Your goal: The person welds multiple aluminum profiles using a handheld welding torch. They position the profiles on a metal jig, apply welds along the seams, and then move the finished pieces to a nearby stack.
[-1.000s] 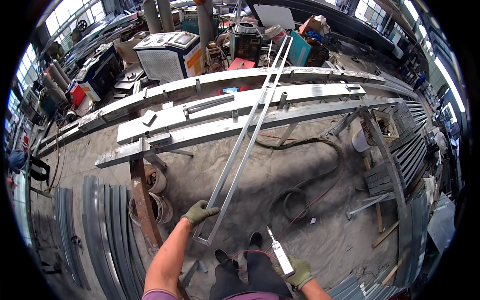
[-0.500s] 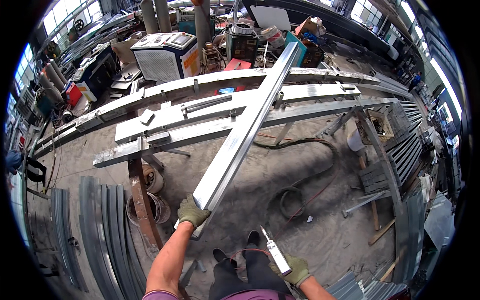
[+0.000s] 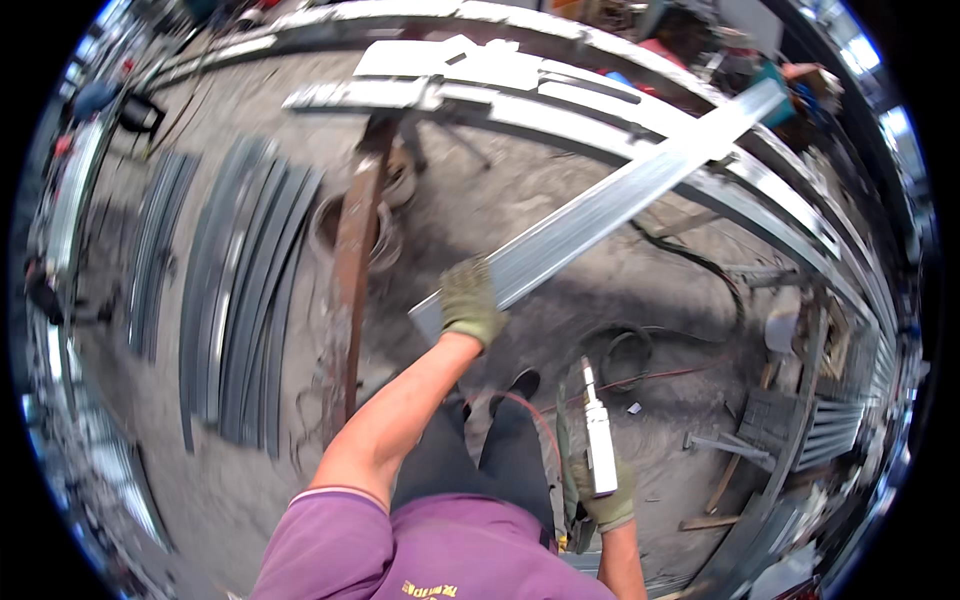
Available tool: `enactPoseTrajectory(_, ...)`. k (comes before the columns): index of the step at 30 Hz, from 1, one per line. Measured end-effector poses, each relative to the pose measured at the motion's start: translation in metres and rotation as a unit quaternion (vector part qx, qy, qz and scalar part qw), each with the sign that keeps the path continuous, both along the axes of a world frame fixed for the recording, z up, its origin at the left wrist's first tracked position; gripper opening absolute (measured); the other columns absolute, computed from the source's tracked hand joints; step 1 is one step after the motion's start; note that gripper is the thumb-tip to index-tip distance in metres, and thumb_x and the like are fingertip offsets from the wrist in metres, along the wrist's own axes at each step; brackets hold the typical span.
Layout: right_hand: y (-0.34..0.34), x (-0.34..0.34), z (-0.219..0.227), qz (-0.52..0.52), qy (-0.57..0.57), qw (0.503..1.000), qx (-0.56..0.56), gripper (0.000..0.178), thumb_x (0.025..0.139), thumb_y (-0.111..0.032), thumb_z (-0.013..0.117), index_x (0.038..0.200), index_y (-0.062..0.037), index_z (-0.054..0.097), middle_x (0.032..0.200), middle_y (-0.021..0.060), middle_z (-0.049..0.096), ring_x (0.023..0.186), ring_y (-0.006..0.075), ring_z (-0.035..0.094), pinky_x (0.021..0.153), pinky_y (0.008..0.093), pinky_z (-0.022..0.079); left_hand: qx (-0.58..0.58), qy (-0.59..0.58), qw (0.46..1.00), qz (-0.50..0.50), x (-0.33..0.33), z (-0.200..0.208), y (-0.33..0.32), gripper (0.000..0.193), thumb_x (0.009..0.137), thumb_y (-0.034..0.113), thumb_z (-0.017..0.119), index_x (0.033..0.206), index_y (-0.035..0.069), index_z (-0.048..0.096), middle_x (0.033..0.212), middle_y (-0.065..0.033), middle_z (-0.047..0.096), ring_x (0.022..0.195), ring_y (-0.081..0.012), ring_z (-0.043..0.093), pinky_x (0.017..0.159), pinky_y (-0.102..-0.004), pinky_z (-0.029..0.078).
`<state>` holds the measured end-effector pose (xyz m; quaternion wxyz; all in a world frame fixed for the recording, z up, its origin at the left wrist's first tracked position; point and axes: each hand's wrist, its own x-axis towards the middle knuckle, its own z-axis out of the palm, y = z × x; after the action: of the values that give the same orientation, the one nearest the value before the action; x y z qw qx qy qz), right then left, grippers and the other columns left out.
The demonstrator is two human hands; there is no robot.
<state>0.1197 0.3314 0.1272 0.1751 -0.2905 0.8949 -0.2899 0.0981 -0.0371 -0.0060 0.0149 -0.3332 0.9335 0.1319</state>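
My left hand [image 3: 472, 303], in an olive work glove, is closed round the near end of a long silvery metal tube [image 3: 600, 205]. The tube slants away to the far right, its far part lying across metal beams. At my right side, low down, my gloved right hand [image 3: 614, 502] grips a white welding gun [image 3: 600, 448] with a slim copper-coloured nozzle. That nozzle points away from me, clear of the tube. The fingers round the gun are partly hidden behind its body.
Long metal beams [image 3: 380, 95] cross the far side on supports. A rusty brown steel beam [image 3: 352, 250] stands left of me beside a bucket [image 3: 328, 225]. Several grey metal profiles [image 3: 240, 300] lie on the left floor. A dark hose [image 3: 625, 360] coils ahead on the right.
The view has tipped down and turned left. My left hand still holds the tube, whose broad face now shows. The welding gun stays in my right hand, its nozzle swung more straight ahead.
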Motion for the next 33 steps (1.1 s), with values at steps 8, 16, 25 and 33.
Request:
enactPoseTrajectory(8, -0.039, -0.01, 0.019, 0.103, 0.032, 0.994, -0.019, 0.024, 0.091, -0.023, 0.087, 0.099, -0.006, 0.071, 0.083, 0.0119, 0.068, 0.067, 0.0353, 0.067, 0.06, 0.0438, 0.054, 0.413, 0.172, 0.894, 0.025, 0.128, 0.072, 0.113, 0.06, 0.096, 0.033, 0.076, 0.143, -0.001, 0.063, 0.14, -0.0255, 0.067, 0.13, -0.0403, 0.066, 0.114, -0.0471, 0.05)
enactPoseTrajectory(16, -0.124, 0.011, 0.038, 0.211, 0.03, 0.977, 0.014, 0.016, 0.093, -0.014, 0.084, 0.1, -0.0037, 0.074, 0.085, 0.0147, 0.072, 0.072, 0.0354, 0.071, 0.066, 0.0433, 0.057, 0.67, 0.1, 0.728, 0.102, 0.19, 0.055, 0.169, 0.054, 0.101, 0.03, 0.077, 0.145, 0.002, 0.064, 0.127, -0.0171, 0.074, 0.115, -0.0259, 0.072, 0.103, -0.0391, 0.058)
enactPoseTrajectory(25, -0.164, 0.037, 0.027, 0.269, 0.059, 0.96, 0.041, 0.024, 0.093, -0.024, 0.086, 0.096, -0.0065, 0.07, 0.083, 0.0122, 0.066, 0.066, 0.0343, 0.067, 0.058, 0.0444, 0.052, 0.82, 0.187, 0.532, 0.097, 0.215, 0.048, 0.151, 0.05, 0.103, 0.015, 0.074, 0.149, 0.006, 0.06, 0.128, -0.0077, 0.073, 0.115, -0.014, 0.067, 0.1, -0.0329, 0.056)
enactPoseTrajectory(33, -0.183, 0.054, 0.023, 0.265, 0.109, 0.957, 0.043, 0.024, 0.093, -0.025, 0.086, 0.096, -0.007, 0.07, 0.083, 0.0122, 0.066, 0.066, 0.0352, 0.066, 0.058, 0.0454, 0.052, 0.829, 0.222, 0.513, 0.015, 0.227, 0.066, 0.166, 0.077, 0.089, 0.026, 0.082, 0.153, -0.003, 0.05, 0.124, -0.0155, 0.073, 0.114, -0.024, 0.072, 0.1, -0.0376, 0.057)
